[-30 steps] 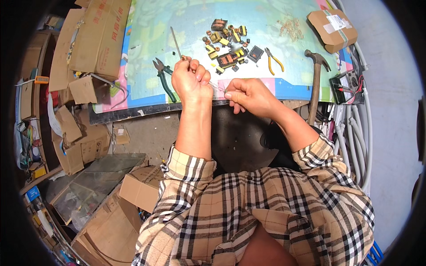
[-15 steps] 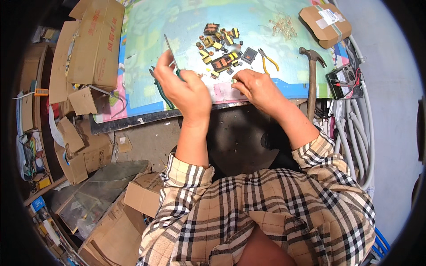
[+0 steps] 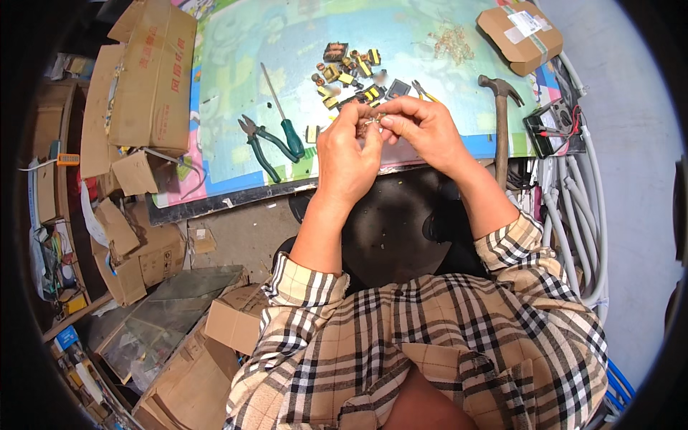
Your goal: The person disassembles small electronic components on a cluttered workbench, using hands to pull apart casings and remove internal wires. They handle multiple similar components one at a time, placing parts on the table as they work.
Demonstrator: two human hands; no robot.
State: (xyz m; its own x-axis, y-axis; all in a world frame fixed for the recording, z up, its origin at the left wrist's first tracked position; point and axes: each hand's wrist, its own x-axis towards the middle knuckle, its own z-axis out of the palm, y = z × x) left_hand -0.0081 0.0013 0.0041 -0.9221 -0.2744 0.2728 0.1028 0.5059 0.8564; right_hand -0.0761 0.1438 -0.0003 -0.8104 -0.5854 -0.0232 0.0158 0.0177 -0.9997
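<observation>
My left hand [image 3: 347,154] and my right hand [image 3: 426,132] meet over the near edge of the table, fingertips almost touching. Between them they pinch a small part with thin wire ends [image 3: 371,122]; fingers cover most of it. Just beyond my fingers lies a pile of small transformers and coils [image 3: 344,72], yellow, black and copper-coloured. Left of my left hand, a screwdriver [image 3: 289,136] with a green handle lies beside dark green cutting pliers [image 3: 261,147], whose jaws are apart. Yellow-handled pliers [image 3: 423,92] are partly hidden behind my right hand.
A hammer [image 3: 502,122] lies at the right, beside a multimeter [image 3: 550,129] with red leads. Farther back are a tangle of copper wire [image 3: 453,44] and a taped cardboard box [image 3: 522,36]. Large cartons [image 3: 154,79] stand left; grey pipes [image 3: 573,222] lean right.
My left hand has moved right, away from the screwdriver, which now lies uncovered on the table. It has joined my right hand at the small part. My right hand has barely shifted.
</observation>
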